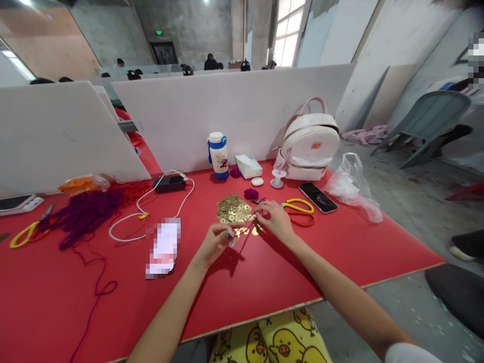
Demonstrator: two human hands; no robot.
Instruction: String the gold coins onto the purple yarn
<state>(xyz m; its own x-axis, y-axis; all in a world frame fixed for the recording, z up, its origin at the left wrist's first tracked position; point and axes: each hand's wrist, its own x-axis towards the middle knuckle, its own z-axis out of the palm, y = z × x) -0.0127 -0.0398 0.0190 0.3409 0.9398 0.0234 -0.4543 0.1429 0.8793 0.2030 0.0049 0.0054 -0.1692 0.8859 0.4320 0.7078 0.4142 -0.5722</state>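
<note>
Over the red table [272, 282], a thin purple cord [249, 222] runs between my two hands in crossing strands. My left hand [215, 242] pinches it at the lower left, the fingertips pressed together. Higher and to the right, my right hand [274, 218] grips the cord between thumb and fingers. Just behind and under the hands lies a pile of gold-coloured coins with holes [231, 205]; a few loose ones sit below the cord. Beside my right hand rest scissors with yellow and orange handles [300, 205], their blades partly hidden. A small purple yarn bundle [251, 194] lies behind the coins.
Left are a tangle of purple yarn [88, 212], other scissors [24, 236], a black power bank [169, 183] with white cable and a phone [163, 247]. Behind stand a bottle [218, 156], tissue pack [248, 166], spool [278, 179] and backpack [310, 143]. A black phone [318, 197] and plastic bag [355, 186] lie right.
</note>
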